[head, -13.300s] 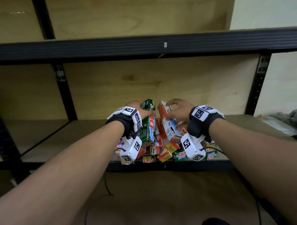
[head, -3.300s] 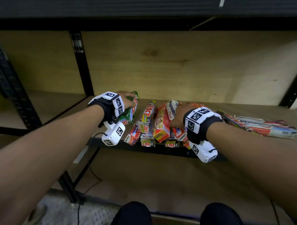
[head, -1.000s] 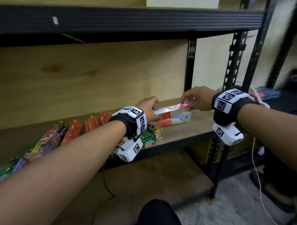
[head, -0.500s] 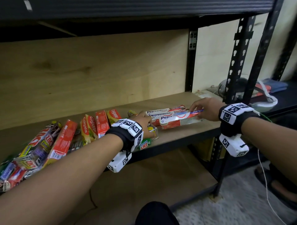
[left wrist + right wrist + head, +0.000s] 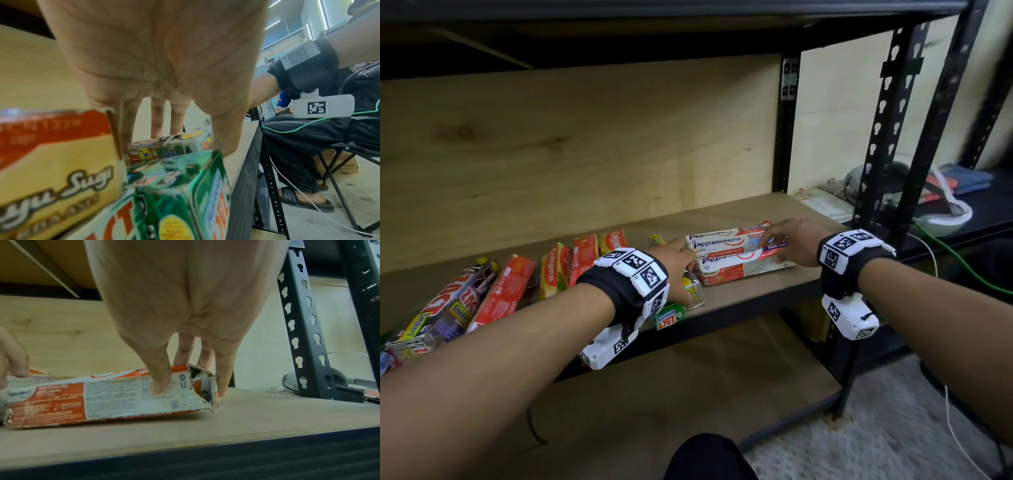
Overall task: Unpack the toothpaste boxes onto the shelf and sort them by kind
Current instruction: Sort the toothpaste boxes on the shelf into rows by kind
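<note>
Three long white-and-red Pepsodent boxes lie together at the right of the shelf; the front one (image 5: 743,269) (image 5: 102,395) has a torn right end. My right hand (image 5: 787,245) (image 5: 185,379) pinches that end, thumb on the front face and fingers behind. My left hand (image 5: 681,263) (image 5: 174,138) has straight fingers touching the stack's left end. A small clear-fronted box (image 5: 692,291) (image 5: 164,146) lies under it. A green Zact box (image 5: 669,317) (image 5: 185,194) sits at the shelf edge. Colgate boxes (image 5: 571,263) and more Zact boxes (image 5: 448,305) lie to the left.
The wooden shelf board (image 5: 756,298) ends at black perforated uprights (image 5: 887,137) on the right. A plywood panel closes the back. Beyond the uprights, a black table holds cables and clutter (image 5: 941,212). A lower shelf (image 5: 688,394) runs below.
One second ago my right hand held the Pepsodent box raised over the others. It now lies on the shelf in front of them. My left hand has stayed at the stack's left end.
</note>
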Action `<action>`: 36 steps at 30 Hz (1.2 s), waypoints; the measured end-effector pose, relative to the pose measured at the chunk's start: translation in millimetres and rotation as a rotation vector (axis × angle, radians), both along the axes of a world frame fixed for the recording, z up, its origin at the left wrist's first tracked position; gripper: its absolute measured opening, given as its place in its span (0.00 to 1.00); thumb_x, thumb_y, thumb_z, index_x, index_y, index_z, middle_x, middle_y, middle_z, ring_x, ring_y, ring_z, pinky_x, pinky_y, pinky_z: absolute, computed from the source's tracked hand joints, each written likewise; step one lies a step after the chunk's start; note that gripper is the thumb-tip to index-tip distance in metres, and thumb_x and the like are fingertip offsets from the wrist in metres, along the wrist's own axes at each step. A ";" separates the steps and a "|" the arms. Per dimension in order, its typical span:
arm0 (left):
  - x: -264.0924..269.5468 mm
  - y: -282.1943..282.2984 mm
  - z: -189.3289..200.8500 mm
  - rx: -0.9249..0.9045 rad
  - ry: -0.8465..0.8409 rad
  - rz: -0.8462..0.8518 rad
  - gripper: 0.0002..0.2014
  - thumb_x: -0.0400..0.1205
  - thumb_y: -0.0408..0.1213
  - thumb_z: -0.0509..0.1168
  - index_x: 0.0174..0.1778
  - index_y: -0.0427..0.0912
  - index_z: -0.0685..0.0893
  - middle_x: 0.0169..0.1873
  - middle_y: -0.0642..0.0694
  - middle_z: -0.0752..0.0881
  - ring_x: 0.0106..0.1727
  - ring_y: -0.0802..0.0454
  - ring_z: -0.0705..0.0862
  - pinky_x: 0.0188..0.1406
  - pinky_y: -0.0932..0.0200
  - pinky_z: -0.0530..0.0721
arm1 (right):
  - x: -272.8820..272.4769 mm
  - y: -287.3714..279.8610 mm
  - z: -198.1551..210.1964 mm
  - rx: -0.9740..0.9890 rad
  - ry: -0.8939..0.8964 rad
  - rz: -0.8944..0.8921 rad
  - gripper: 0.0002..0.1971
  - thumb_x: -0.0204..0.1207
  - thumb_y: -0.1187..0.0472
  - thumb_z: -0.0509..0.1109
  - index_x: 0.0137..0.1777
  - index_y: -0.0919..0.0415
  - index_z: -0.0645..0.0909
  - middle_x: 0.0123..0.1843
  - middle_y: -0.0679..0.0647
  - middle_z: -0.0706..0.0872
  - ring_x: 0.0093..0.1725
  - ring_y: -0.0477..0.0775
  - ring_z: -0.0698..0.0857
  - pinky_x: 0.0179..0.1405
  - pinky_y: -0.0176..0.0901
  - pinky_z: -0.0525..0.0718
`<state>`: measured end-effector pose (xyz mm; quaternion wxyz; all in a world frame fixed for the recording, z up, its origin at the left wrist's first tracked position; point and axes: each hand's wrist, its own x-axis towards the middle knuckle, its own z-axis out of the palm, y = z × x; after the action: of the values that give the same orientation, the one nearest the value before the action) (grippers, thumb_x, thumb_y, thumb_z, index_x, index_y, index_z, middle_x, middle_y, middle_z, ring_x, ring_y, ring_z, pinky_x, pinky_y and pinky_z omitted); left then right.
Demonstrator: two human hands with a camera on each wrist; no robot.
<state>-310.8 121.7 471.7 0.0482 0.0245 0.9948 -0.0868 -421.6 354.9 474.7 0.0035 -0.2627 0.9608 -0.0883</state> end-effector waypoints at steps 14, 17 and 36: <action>-46.8 33.9 5.6 0.079 -0.104 0.169 0.17 0.86 0.54 0.58 0.60 0.43 0.77 0.57 0.45 0.78 0.57 0.47 0.78 0.52 0.59 0.70 | -14.3 -0.4 -3.7 0.054 -0.006 -0.059 0.28 0.73 0.57 0.79 0.72 0.44 0.77 0.73 0.52 0.77 0.67 0.55 0.77 0.59 0.43 0.76; -52.7 30.7 3.6 0.057 -0.091 0.133 0.17 0.84 0.54 0.63 0.52 0.42 0.81 0.50 0.44 0.81 0.49 0.47 0.80 0.44 0.59 0.72 | -17.7 2.0 -5.7 0.055 -0.018 -0.053 0.26 0.74 0.56 0.77 0.72 0.44 0.77 0.72 0.50 0.78 0.67 0.54 0.78 0.57 0.41 0.73; -44.3 26.1 10.3 0.164 0.020 0.077 0.28 0.79 0.54 0.70 0.75 0.48 0.78 0.63 0.47 0.86 0.58 0.48 0.85 0.57 0.56 0.83 | -61.8 -16.3 6.7 0.125 -0.040 -0.040 0.14 0.80 0.49 0.67 0.65 0.40 0.83 0.71 0.46 0.80 0.60 0.52 0.81 0.57 0.39 0.79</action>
<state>-355.2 147.7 481.9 0.0396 -0.0109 0.9991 -0.0036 -483.4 338.6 481.3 0.0373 -0.2411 0.9692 -0.0334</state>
